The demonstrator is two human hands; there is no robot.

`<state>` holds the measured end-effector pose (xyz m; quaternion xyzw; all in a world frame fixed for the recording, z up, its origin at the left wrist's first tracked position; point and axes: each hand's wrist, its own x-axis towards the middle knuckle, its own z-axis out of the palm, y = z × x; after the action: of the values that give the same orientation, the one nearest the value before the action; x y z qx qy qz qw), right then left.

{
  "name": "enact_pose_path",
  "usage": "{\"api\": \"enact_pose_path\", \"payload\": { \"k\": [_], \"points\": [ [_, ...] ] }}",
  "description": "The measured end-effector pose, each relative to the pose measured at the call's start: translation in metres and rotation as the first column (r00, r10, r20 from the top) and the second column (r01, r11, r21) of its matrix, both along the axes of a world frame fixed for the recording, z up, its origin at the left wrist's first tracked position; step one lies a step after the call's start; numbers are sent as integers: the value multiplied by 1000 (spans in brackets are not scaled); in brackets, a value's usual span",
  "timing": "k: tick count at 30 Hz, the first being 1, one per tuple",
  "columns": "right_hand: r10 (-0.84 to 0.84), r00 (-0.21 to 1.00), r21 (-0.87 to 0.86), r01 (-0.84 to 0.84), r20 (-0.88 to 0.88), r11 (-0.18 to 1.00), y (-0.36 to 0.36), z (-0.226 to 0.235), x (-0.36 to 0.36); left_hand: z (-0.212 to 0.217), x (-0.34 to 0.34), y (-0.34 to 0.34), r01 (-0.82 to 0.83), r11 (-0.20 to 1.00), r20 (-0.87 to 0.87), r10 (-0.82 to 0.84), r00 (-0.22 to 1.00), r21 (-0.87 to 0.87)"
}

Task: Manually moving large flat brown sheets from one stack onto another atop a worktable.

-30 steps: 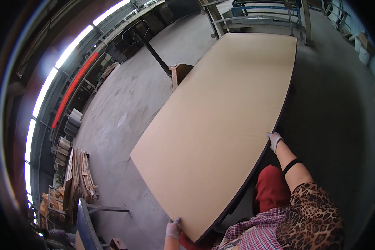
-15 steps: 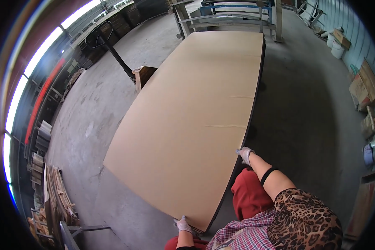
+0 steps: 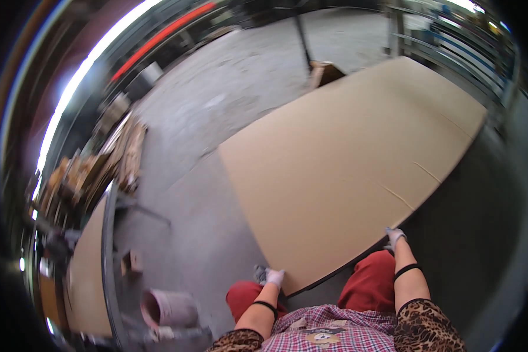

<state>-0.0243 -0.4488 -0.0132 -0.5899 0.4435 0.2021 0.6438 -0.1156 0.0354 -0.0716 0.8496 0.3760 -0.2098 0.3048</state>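
A very large tan cardboard sheet stretches away from me at waist height, with a thin dark edge along its near right side. My left hand, in a pale glove, pinches the sheet at its near corner, thumb on top and the other fingers out of sight beneath. My right hand, gloved too, grips the sheet's near long edge further to the right; its fingers under the edge are hidden. Two creases run in from that edge ahead of my right hand. What supports the sheet is mostly covered by it.
A pallet jack handle and wooden block stand beyond the far edge. A metal rack is at the far right. On the left are wood strips, a table with a tan sheet, and a pinkish bucket.
My view and body have turned left, so the sheet now slants toward the upper right. The table and bucket on the left have come into view. Both hands stay on the sheet's edge.
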Motion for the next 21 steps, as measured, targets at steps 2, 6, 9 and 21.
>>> {"api": "enact_pose_path", "payload": {
  "k": [2, 6, 9, 21],
  "points": [
    [73, 992, -227, -94, -102, 969, 0, -7, 1, 39, -5, -3, 36, 991, 94, -48, 994, 125],
    [425, 901, -562, -399, -90, 725, 64, 29, -14, 108, -71, 92, -187, 982, 368, 165, 915, 23],
    [139, 971, -27, -136, 193, 990, -69, -81, -29, 150, -101, 125, -6, 904, 696, 333, 636, -427],
    [118, 749, -77, -89, 652, 993, 138, 190, -83, 219, -446, 395, -147, 325, 345, 926, -151, -934]
  ]
}}
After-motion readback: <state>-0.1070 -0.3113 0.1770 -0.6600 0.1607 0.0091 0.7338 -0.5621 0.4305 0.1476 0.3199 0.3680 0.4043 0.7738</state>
